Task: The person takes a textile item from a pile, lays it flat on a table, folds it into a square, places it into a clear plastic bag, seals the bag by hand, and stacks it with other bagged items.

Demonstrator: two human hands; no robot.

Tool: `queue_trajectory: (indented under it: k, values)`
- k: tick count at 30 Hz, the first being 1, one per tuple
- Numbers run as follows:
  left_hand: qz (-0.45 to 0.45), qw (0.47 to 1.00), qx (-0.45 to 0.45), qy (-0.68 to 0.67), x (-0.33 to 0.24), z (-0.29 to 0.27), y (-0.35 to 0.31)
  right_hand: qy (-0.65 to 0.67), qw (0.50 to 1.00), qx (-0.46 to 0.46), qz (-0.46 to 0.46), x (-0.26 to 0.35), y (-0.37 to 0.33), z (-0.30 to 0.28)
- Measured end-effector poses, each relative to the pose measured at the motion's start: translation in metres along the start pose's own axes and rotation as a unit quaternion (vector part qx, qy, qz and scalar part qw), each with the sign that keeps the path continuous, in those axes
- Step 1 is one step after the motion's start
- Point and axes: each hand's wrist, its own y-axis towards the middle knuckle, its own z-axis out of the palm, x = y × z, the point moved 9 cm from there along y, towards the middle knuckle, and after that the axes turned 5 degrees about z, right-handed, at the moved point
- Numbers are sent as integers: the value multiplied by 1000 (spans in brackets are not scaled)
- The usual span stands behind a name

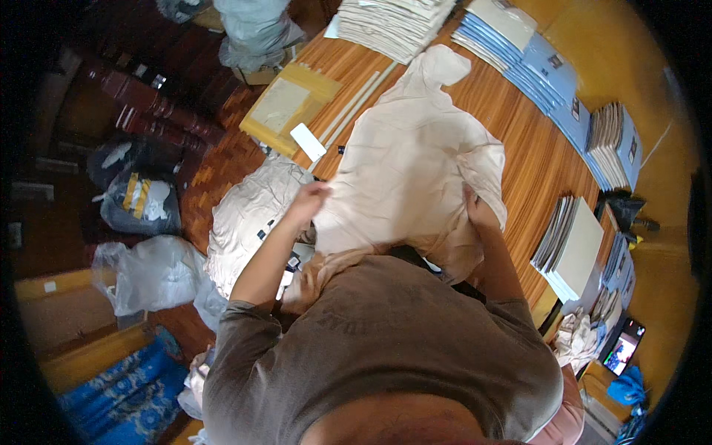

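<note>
A cream-coloured garment (408, 163) is laid out loosely across the wood-grained table (530, 159), directly in front of the person, with its narrow end pointed away and its near part gathered close to the body. It is reached by both hands from opposite sides. The left hand (308, 200) is set at the garment's left edge with its fingers bent towards the cloth; whether the fabric is pinched there cannot be told. The right hand (480, 209) is placed on the right side, among creases by which its fingertips are partly hidden, so its grip cannot be told either. The two hands are held well apart. The handling of this piece is judged to be at an early stage: it is spread and wrinkled, and no neat fold can be made out in it. Finished pieces seem to be represented by the flat cream stack (393, 30) at the far edge, the blue-and-cream stack (545, 74) on the far right and the upright-leaning stack (571, 245) nearer the right arm. More work appears to be left in the loose cloth heap (256, 211) beside the left forearm, which is rumpled and unsorted-looking.
</note>
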Motion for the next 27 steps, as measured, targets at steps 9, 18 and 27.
queue_trajectory:
  k: [9,18,27]
  values:
    - [373,807,-198,413,-146,6,-25,53,984,-148,78,-93,-62,-80]
    - [418,736,-33,531,-162,153,82,382,857,-271,214,-151,-61,-77]
    - [456,703,40,544,-210,242,145,-168,903,-243,311,-144,-19,-55]
